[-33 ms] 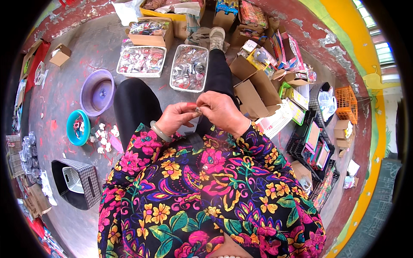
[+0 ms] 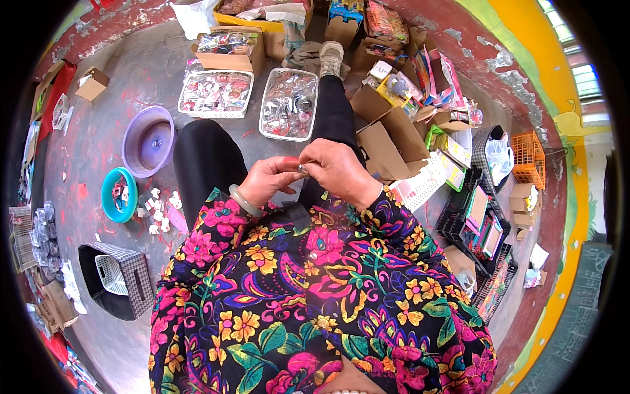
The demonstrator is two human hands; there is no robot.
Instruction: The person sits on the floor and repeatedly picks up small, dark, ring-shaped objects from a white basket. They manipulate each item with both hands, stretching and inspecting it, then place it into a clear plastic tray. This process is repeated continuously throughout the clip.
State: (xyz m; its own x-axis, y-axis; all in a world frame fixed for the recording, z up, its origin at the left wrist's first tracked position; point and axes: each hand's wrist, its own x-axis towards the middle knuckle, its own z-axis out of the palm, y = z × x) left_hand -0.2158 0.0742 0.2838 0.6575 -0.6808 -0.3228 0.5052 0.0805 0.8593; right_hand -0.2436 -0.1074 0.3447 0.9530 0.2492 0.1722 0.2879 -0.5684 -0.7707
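In front of my lap, my left hand (image 2: 264, 182) and my right hand (image 2: 340, 172) meet fingertip to fingertip. Both are closed in a pinch on one small shiny piece (image 2: 302, 169), too small to name. Something red shows along the index finger of my left hand; I cannot tell what it is. A pale bangle (image 2: 244, 201) circles my left wrist. Just beyond the hands stands a white basket (image 2: 261, 113) full of small clear packets. To its left is a second white basket (image 2: 215, 114) with similar packets.
On the left floor are a purple basin (image 2: 131, 141), a turquoise tub (image 2: 105, 197), scattered white pieces (image 2: 156, 211) and a checked bin (image 2: 136, 282). Open cardboard boxes (image 2: 387, 148), black crates (image 2: 459, 203) and an orange crate (image 2: 529, 157) crowd the right side.
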